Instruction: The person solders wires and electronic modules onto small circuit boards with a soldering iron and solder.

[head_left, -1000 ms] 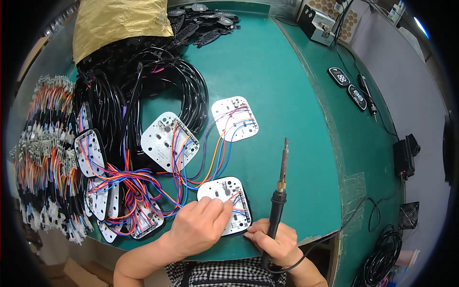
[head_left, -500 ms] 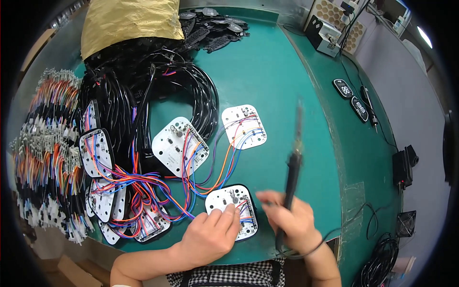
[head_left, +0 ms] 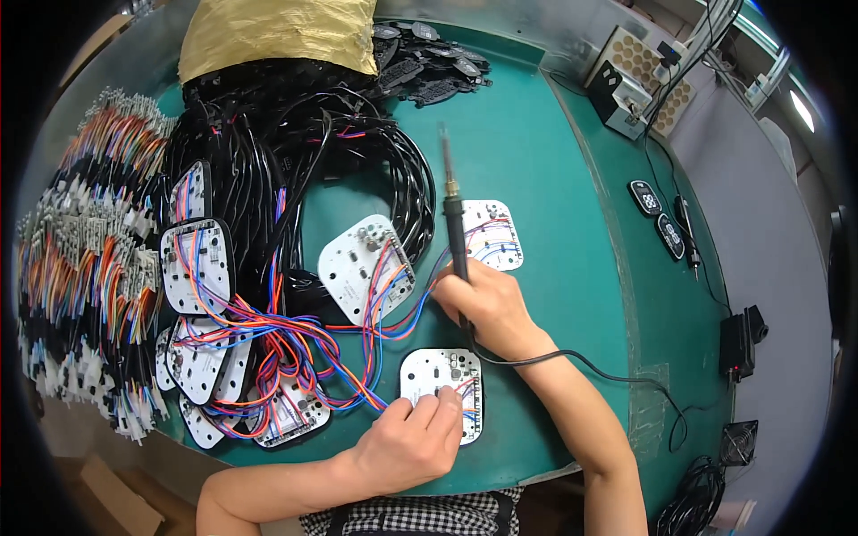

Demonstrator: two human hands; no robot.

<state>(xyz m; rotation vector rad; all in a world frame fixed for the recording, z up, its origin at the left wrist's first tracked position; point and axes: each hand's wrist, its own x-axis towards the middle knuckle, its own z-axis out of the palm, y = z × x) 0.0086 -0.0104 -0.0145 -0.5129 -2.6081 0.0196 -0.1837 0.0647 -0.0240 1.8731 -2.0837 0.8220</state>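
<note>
Left hand (head_left: 407,442) at 6 o'clock of the green bench top (head_left: 554,170), fingers curled down, fingertips pressing on the near edge of a white circuit board (head_left: 442,384); a grasp on the board's coloured wires not clearly discernible. Board lying flat, close to the bench's front edge, just at 7 o'clock of the right hand.

Right hand (head_left: 490,308) near picture centre, clenched around the handle of a soldering iron (head_left: 453,210). Iron held nearly upright, tip pointing toward 12 o'clock, clear of every board. Black cord (head_left: 626,380) running from the handle's base out toward 4 o'clock.

Second white board (head_left: 493,234) directly at 12 o'clock of the right hand, partly behind the iron. Third board (head_left: 365,266) at 10 o'clock of that hand, tied to the others by red, blue and orange wires (head_left: 295,335). Stack of further boards (head_left: 201,357) at 9 o'clock. Black cable bundle (head_left: 295,156) at 11 o'clock, yellow bag (head_left: 277,36) beyond it. Rows of coloured wire harnesses (head_left: 85,250) along the far 9 o'clock rim.
</note>
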